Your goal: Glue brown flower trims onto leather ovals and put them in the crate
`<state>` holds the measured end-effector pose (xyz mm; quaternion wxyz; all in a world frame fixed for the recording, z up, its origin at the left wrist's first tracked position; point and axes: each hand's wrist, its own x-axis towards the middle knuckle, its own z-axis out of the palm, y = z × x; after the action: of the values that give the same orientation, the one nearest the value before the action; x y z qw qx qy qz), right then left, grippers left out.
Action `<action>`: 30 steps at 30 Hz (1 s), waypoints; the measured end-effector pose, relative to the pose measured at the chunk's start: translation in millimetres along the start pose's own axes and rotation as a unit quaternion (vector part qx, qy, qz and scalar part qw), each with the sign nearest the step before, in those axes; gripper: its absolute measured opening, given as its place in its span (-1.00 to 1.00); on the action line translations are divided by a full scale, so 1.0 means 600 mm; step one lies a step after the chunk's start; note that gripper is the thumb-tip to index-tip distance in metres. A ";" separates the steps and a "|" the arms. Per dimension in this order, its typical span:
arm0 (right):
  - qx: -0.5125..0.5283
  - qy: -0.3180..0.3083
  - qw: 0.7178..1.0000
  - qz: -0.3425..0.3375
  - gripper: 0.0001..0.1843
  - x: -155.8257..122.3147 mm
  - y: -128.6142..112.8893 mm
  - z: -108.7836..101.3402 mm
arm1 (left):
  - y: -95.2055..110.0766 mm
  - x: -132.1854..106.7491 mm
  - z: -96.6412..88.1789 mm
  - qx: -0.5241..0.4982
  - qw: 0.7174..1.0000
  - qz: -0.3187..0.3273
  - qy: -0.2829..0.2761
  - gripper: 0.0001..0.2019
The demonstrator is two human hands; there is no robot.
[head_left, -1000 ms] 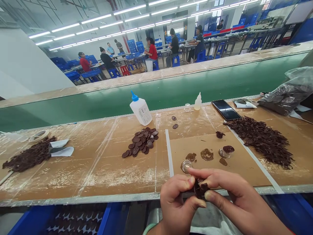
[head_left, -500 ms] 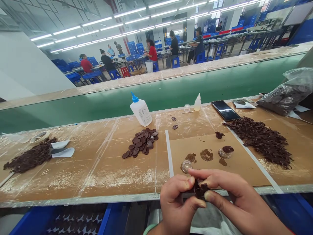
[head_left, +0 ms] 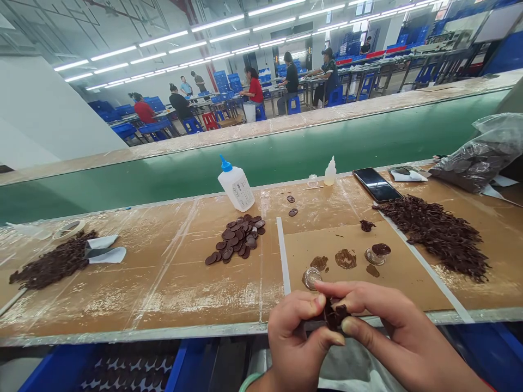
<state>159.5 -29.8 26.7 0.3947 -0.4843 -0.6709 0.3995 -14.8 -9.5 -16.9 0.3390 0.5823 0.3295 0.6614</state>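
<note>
My left hand (head_left: 300, 332) and my right hand (head_left: 388, 326) meet at the table's front edge, both pinching a small dark brown piece (head_left: 335, 316). The fingers cover most of it, so its full shape is hidden. Just beyond my fingertips sits a clear round stamp-like block (head_left: 312, 277) on a cardboard sheet (head_left: 302, 245). Another clear block topped with dark brown (head_left: 378, 252) stands to the right, near a dark scrap (head_left: 366, 225). Farther left lies a pile of dark brown oval discs (head_left: 237, 238).
A white bottle with blue nozzle (head_left: 236, 188), a small dropper bottle (head_left: 330, 173) and a phone (head_left: 376, 184) stand or lie toward the back. Dark curly pieces are heaped right (head_left: 435, 234) and left (head_left: 57, 261). A blue crate (head_left: 177, 365) is below the edge.
Both hands keep nearly the same pose around the dark brown piece. The view has shifted very slightly; nothing on the table has visibly moved.
</note>
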 end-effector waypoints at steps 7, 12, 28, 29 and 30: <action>0.033 0.038 0.999 0.020 -0.82 -0.003 0.004 0.012 | -0.006 -0.005 -0.003 -0.016 1.000 -0.013 -0.008 -0.70; 0.013 0.013 1.000 -0.010 -0.87 -0.001 0.006 0.006 | -0.007 -0.008 -0.004 -0.028 0.999 -0.021 -0.018 -0.72; 0.184 0.035 0.976 0.115 -0.70 0.021 0.011 0.022 | -0.008 0.000 -0.002 -0.134 0.963 -0.231 -0.020 -0.63; 0.184 0.035 0.976 0.115 -0.70 0.021 0.009 0.021 | -0.006 0.003 -0.003 -0.141 0.958 -0.248 -0.032 -0.62; 0.179 0.040 0.977 0.109 -0.71 0.021 0.008 0.017 | -0.004 0.005 -0.003 -0.141 0.953 -0.264 -0.035 -0.60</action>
<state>149.0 -18.2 20.6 0.4555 -0.4914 -0.5153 0.5344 -16.9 -5.5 -17.4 0.5921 0.4435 0.3626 0.5668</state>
